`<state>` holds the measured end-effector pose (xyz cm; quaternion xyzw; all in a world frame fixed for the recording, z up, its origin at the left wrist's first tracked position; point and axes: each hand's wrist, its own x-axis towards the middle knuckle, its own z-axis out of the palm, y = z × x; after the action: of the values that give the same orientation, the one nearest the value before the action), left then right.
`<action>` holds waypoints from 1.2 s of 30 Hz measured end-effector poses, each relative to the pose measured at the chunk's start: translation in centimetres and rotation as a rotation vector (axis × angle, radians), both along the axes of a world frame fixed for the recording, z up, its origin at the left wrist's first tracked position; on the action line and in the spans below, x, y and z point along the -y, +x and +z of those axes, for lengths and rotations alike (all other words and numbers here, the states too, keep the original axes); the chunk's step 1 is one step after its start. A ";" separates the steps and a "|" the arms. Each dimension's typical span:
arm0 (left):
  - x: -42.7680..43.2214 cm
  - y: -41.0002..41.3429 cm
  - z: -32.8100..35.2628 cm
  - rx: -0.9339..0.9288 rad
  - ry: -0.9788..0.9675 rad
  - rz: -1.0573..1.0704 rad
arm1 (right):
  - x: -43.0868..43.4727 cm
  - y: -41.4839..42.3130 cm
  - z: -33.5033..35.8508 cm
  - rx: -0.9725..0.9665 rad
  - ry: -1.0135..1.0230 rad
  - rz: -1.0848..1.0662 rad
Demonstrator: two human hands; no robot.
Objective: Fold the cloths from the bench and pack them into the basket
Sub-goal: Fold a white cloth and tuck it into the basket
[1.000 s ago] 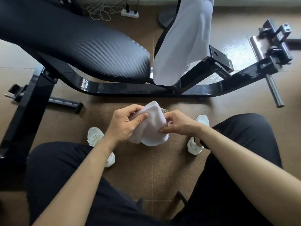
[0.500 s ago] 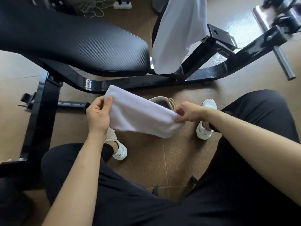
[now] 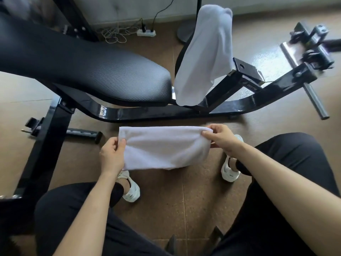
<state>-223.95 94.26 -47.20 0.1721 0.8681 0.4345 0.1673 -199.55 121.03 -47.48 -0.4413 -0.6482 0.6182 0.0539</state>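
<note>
Cloth in hand (image 3: 162, 146): one, white, part-folded into a band, stretched in the air at the centre of the frame, above the floor and in front of your knees. Its long axis runs left to right across the picture, level with the bench rail above it.

Left hand (image 3: 110, 156): closed in a pinch on the band's left end, thumb on the near face, the other fingers behind. Right hand (image 3: 219, 137): closed in a pinch on the right end at the upper corner, fingers curled over the fold. Each hand sits at its own end, so neither is nearer; the cloth lies between them. By my reading, the next fold turns on this axis: one end carried across to the other would halve the length.

Hanging cloth (image 3: 204, 58): one, white, draped over an upright part of the bench frame (image 3: 230, 85) in the upper right of centre, well apart from both hands and nearer your right.

Bench pad (image 3: 103, 74): one, black, in the upper left, bare of cloths.

Basket: none in view; I cannot tell where it stands.

Count: two cloths, two hands, two white shoes on the floor, one power strip (image 3: 146, 33) with cables at the top.

Task standing, as judged: one cloth mid-fold, one not yet taken, packing not begun so far as the picture shows.
</note>
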 end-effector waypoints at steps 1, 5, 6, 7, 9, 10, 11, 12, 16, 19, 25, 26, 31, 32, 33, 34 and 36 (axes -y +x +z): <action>-0.1 0.0 0.0 0.026 0.012 0.007 | 0.1 0.0 0.3 0.000 0.045 -0.013; -0.8 0.8 0.3 0.092 0.034 -0.003 | 0.3 -0.1 0.8 0.028 0.179 -0.052; -1.0 1.1 0.6 0.098 0.056 -0.015 | 0.4 -0.2 0.9 0.029 0.184 -0.052; -1.2 1.4 0.8 0.108 0.077 -0.028 | 0.5 -0.2 1.1 0.030 0.184 -0.049; -1.7 2.3 1.3 0.117 0.079 -0.077 | 1.0 -0.4 1.4 0.038 0.193 -0.029; -1.9 2.7 1.4 0.118 0.072 -0.105 | 1.3 -0.5 1.6 0.036 0.202 -0.020; -2.2 3.2 1.4 0.119 0.065 -0.135 | 1.7 -0.7 1.7 0.031 0.207 -0.012; -2.5 3.8 1.4 0.112 0.054 -0.173 | 2.0 -0.8 1.9 0.027 0.204 -0.001; -3.8 6.2 1.5 0.050 0.021 -0.324 | 3.6 -1.3 2.7 0.007 0.146 0.071; -4.5 7.3 1.5 0.041 0.024 -0.394 | 4.7 -1.7 3.0 -0.050 0.065 0.103; -5.5 8.7 1.0 0.027 0.013 -0.471 | 5.9 -2.3 2.7 -0.095 0.060 0.136; -5.5 8.8 0.9 0.021 0.006 -0.481 | 6.0 -2.4 2.6 -0.088 0.084 0.140; -5.6 8.7 0.5 -0.013 -0.018 -0.496 | 6.3 -2.6 2.3 -0.084 0.116 0.139; -5.6 8.7 0.4 -0.010 -0.020 -0.503 | 6.5 -2.6 2.3 -0.090 0.117 0.140; -5.6 8.7 0.4 -0.004 -0.021 -0.509 | 6.6 -2.6 2.3 -0.097 0.116 0.148; -5.6 8.8 0.4 0.003 -0.020 -0.508 | 6.7 -2.6 2.3 -0.114 0.095 0.161; -5.7 8.8 0.5 0.013 0.009 -0.480 | 6.9 -2.5 2.6 -0.173 -0.018 0.190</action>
<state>-215.14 99.92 -46.68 0.3715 0.7992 0.3871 0.2708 -202.10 114.08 -44.92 -0.3233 -0.6747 0.6619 0.0467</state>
